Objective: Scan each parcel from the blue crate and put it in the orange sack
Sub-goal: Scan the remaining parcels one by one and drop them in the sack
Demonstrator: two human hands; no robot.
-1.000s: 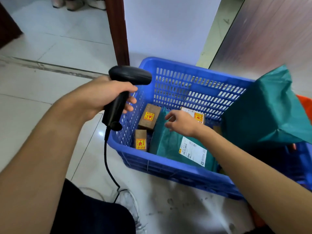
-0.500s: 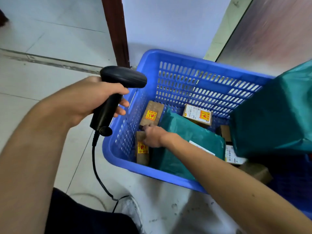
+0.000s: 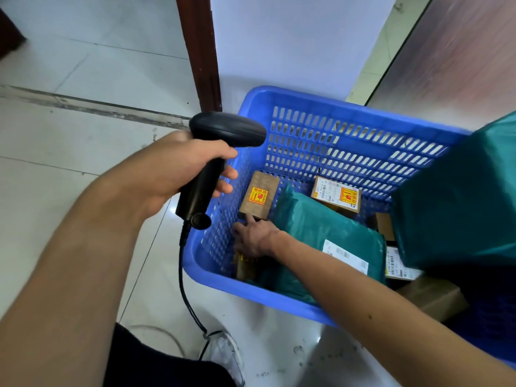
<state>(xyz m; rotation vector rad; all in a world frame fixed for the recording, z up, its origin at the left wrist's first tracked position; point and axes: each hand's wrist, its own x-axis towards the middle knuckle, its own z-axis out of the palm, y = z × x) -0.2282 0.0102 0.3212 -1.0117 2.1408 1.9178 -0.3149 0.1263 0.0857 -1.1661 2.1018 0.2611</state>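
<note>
Head cam, only view I've got: left hand (image 3: 178, 169) wrapped round the handle of the black scanner (image 3: 223, 132), held just outside the left wall of the blue crate (image 3: 335, 141), cable (image 3: 183, 283) hanging to the floor by a white shoe (image 3: 227, 356). Right hand (image 3: 252, 237) is down inside the crate at the near-left corner, lying on a small brown box (image 3: 244, 268). I can't tell if the fingers grip it or just touch it, as the box is mostly hidden. Just behind the hand, a stickered brown box (image 3: 258, 196) leans on the left wall. A teal mailer (image 3: 321, 227) with a white label lies in the middle and a labelled carton (image 3: 336, 195) sits at the back. A big teal bag (image 3: 460, 205) covers the crate's right side.
</note>
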